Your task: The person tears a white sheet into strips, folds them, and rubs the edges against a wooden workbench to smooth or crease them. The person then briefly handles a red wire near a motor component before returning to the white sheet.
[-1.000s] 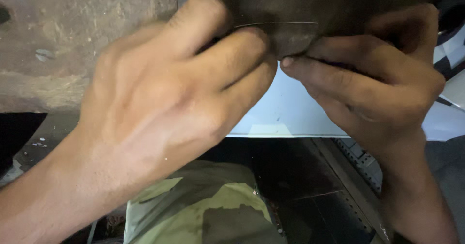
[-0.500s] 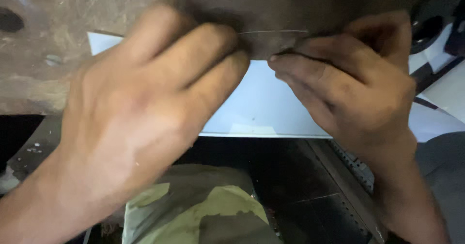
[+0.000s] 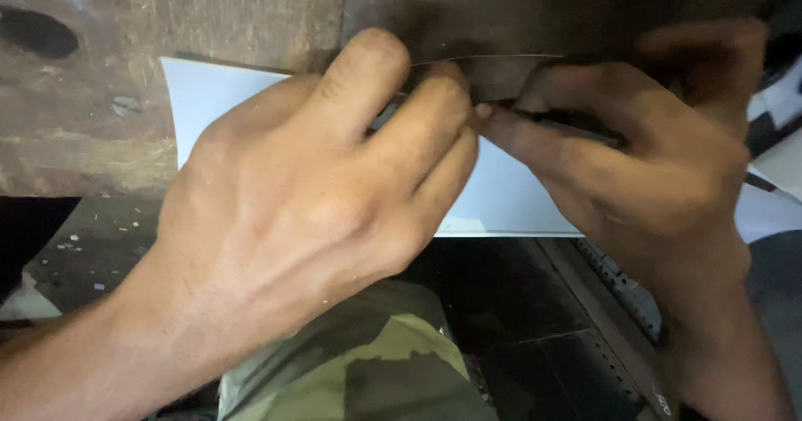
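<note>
Two bare hands meet over one flat white sheet (image 3: 217,95), smooth and rectangular, which lies on a worn, scratched wooden bench (image 3: 100,78) and overhangs its front edge. The left hand (image 3: 309,212) curls its fingers (image 3: 434,108) narrowly, tips pressed down at the sheet's upper edge. The right hand (image 3: 643,170) pinches a thin dark object, too shadowed to identify, fingertip touching the left fingers. One thin pale line (image 3: 501,56) crosses the dark surface above. Camouflage-patterned fabric (image 3: 368,371) lies below.

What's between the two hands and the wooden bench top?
Head view: a white sheet lies on the wooden bench top, under the left hand and right hand, whose fingertips meet over it.
</note>
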Tool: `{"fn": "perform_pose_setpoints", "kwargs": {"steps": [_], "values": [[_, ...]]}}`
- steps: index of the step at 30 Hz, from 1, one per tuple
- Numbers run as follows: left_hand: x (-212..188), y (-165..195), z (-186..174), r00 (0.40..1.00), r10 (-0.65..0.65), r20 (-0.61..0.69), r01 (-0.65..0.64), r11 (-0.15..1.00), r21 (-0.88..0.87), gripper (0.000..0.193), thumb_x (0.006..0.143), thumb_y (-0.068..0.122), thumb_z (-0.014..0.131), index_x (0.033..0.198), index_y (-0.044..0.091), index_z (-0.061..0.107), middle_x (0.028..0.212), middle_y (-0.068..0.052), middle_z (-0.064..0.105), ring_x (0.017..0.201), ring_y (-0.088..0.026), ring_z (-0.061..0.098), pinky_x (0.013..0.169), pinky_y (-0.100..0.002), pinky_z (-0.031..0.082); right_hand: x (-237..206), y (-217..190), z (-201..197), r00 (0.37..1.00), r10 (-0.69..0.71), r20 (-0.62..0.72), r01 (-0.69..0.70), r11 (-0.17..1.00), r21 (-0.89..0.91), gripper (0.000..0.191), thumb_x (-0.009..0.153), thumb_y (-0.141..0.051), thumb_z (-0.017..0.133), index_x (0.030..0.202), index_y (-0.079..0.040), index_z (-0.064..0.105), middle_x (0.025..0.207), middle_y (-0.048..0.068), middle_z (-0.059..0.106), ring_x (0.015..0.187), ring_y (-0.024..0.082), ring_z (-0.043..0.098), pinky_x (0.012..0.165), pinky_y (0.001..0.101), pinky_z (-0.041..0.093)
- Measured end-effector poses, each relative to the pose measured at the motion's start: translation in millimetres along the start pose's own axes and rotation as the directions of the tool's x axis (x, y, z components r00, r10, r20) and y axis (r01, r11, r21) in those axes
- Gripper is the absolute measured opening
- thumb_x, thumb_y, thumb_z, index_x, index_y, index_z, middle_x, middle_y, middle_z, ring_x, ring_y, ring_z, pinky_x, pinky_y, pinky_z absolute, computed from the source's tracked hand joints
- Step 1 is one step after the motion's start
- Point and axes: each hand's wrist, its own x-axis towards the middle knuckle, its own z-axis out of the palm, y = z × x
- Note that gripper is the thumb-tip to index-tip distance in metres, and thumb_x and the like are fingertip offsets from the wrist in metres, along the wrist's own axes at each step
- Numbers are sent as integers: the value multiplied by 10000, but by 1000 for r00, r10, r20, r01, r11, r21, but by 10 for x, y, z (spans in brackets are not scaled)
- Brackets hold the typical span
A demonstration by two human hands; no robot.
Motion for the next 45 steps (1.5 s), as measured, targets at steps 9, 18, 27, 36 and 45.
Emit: {"fn": "perform_pose_setpoints", "kwargs": {"steps": [9, 18, 27, 36, 45], "values": [[27, -32, 2, 998, -62, 30, 68, 964, -256, 294, 761, 116, 711, 1047, 78, 768, 1095, 11, 680, 924, -167, 598, 644, -275, 572, -103, 52, 23, 997, 71, -5, -71, 996, 58, 143, 815, -191, 885, 935, -150, 819, 886, -4, 738, 870, 197, 589, 868, 372, 424], [-27, 44, 19, 999, 46, 26, -47, 999, 25, 315, 789, 124, 704, 1096, 97, 769, 1145, 23, 680, 934, -113, 590, 668, -191, 553, -179, -12, -16, 999, 49, 9, -48, 998, -51, 182, 829, -205, 883, 1005, -231, 843, 898, -25, 723, 907, 226, 553, 844, 342, 412], [54, 9, -25, 994, -105, 22, 107, 964, -245, 318, 784, 118, 725, 1096, 86, 781, 1069, 12, 687, 914, -183, 610, 628, -275, 561, -107, 64, 1, 998, 61, -1, -61, 997, 56, 166, 850, -202, 882, 983, -136, 808, 942, 8, 748, 902, 195, 596, 890, 370, 424], [8, 22, 65, 997, -67, -26, 63, 989, -131, 258, 774, 92, 741, 1027, 109, 792, 1062, 37, 687, 887, -147, 590, 606, -233, 556, -44, 107, 27, 998, 9, -55, -5, 998, 61, 120, 820, -175, 886, 924, -163, 827, 855, -10, 739, 821, 167, 574, 844, 359, 423], [33, 145, -4, 998, -56, 7, 55, 995, 88, 282, 785, 104, 728, 1058, 143, 789, 1120, 44, 681, 954, -137, 589, 633, -208, 569, -137, 80, -10, 998, -21, -66, 20, 1000, -19, 175, 851, -202, 902, 1014, -169, 849, 908, 18, 734, 879, 214, 572, 853, 352, 424]]}}
